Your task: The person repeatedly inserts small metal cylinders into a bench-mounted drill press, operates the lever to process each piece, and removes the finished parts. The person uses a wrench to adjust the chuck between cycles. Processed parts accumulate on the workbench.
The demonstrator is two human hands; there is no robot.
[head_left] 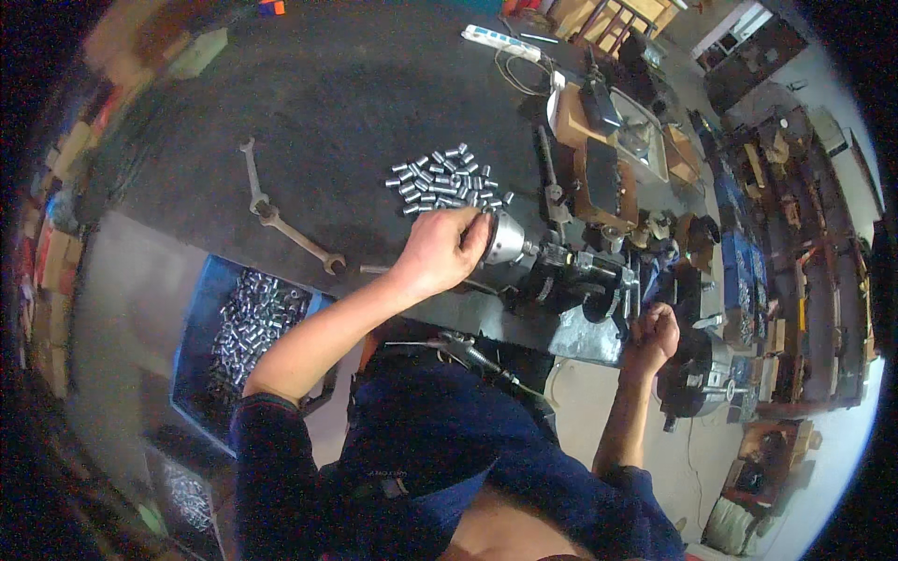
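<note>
My left hand [440,249] is closed at the open face of a silver cone-shaped chuck [509,239]. Its thumb and fingers are curled together there, and whatever they pinch is hidden. The chuck belongs to a small bench machine [571,262] with a dark shaft and rods stretching to the right. At that machine's right end my right hand [657,331] makes a loose fist beside a metal lever [630,297]. From here I cannot make out what is inside the fist. Just beyond my left hand lies a loose pile of short shiny metal sleeves [444,179] on the dark bench.
Two open-ended wrenches [299,239] lie on the bench at left. A blue bin [192,360] full of metal sleeves stands below the bench edge. An air blow gun [458,348] is by my lap. Farther off are a power strip [500,40] and loaded shelves [804,262].
</note>
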